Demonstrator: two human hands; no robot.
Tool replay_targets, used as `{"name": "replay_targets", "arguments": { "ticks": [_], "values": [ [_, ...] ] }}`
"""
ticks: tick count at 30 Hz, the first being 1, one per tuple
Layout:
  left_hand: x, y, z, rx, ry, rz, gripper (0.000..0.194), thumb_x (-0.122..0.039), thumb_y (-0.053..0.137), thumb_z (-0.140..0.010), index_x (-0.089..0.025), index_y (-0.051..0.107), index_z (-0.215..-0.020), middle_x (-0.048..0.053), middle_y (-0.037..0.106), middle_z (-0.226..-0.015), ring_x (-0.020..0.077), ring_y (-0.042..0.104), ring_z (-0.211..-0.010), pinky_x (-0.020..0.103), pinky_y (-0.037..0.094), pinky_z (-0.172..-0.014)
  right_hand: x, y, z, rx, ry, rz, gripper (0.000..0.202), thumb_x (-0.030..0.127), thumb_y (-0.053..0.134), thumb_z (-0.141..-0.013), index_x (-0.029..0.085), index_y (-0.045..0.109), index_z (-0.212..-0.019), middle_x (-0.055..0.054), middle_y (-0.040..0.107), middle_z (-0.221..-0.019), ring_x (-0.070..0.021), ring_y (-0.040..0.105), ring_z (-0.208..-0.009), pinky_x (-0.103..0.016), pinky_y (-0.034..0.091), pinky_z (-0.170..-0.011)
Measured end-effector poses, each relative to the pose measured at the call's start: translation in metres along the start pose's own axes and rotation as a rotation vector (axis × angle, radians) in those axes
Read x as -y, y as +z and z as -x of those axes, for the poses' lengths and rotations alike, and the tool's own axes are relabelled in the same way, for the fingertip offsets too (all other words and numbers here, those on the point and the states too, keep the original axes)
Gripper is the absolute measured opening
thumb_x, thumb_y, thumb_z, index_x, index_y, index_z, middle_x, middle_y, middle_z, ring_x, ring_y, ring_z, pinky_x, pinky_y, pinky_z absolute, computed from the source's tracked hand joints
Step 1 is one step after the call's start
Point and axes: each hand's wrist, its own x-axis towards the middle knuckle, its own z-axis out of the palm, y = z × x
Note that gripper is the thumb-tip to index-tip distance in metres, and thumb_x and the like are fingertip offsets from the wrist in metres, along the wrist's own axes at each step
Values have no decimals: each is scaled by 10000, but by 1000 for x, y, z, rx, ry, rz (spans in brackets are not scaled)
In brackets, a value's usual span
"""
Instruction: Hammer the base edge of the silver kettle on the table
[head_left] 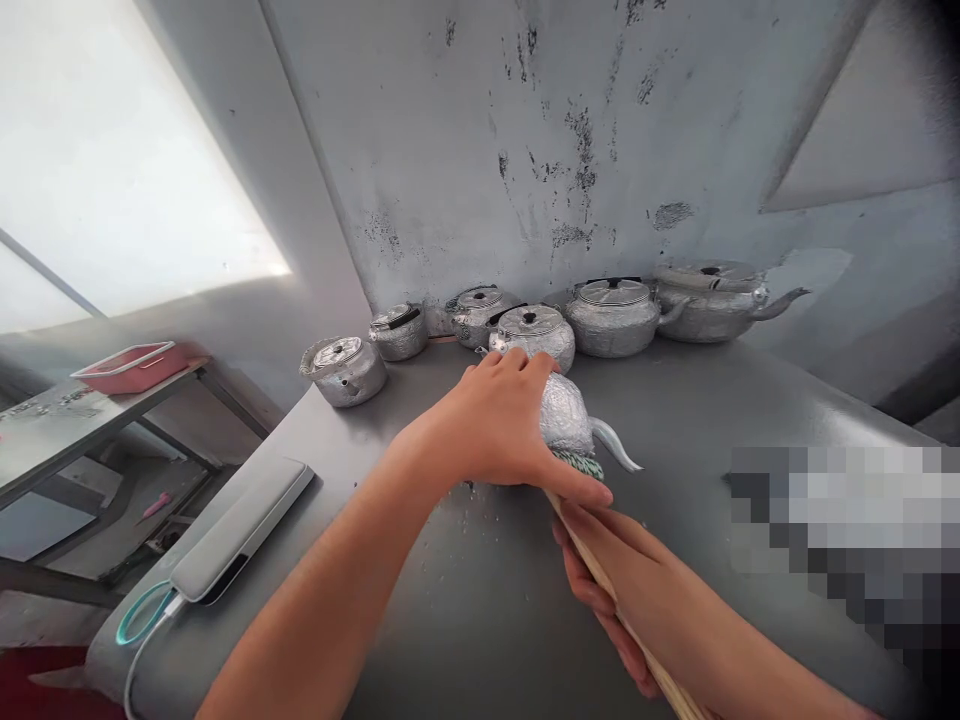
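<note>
My left hand [510, 425] is wrapped over a small hammered silver kettle [564, 412], covering much of its body. The kettle looks tipped over, its curved spout [616, 446] pointing down to the right. My right hand [607, 565] is closed around a long pale wooden handle [581, 545], which runs from beneath the kettle toward me. Green-and-white textured material [579, 464] shows under the kettle, by the handle's far end. My left thumb stretches across that end, close to my right hand. What the handle joins to is hidden.
Several silver kettles stand along the wall, among them a large long-spouted one [709, 305] and a small one [345, 370] at left. A power bank [240, 530] with a cable lies on the grey table [457, 620]. A pink basket [139, 368] sits on a side table.
</note>
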Motion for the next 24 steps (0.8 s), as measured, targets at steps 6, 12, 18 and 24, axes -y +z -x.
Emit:
{"name": "replay_targets", "arguments": {
  "ticks": [6,12,18,24],
  "values": [
    [-1,-2,0,2,2,0,1089,-836,698,-609,-237,438,-1480,108,512,-1477,377,418,-1396,486,442,-1091,4,0,1,19,28,0,476,469,171,-1085,237,450,-778,101,392,-539,-69,401,-289,-181,378,-288],
    [-1,-1,0,-2,6,-7,1105,-834,705,-600,-224,438,-1481,115,510,-1474,369,418,-1394,486,437,-1099,-2,3,-1,27,24,-3,460,488,192,-1078,232,482,-829,94,427,-552,-74,429,-283,-179,370,-276],
    [0,-1,0,3,8,-6,1116,-843,703,-597,-224,433,-1486,118,503,-1486,378,391,-1417,483,430,-1106,-3,3,-1,27,43,25,471,486,172,-1089,227,478,-842,104,436,-532,-63,437,-261,-172,358,-289],
    [0,-3,1,24,-13,1,1139,-839,707,-593,-231,410,-1508,112,472,-1530,389,346,-1456,497,404,-1134,1,1,-3,23,16,11,485,516,182,-1084,230,471,-821,105,435,-523,-64,434,-262,-176,362,-291]
  ]
}}
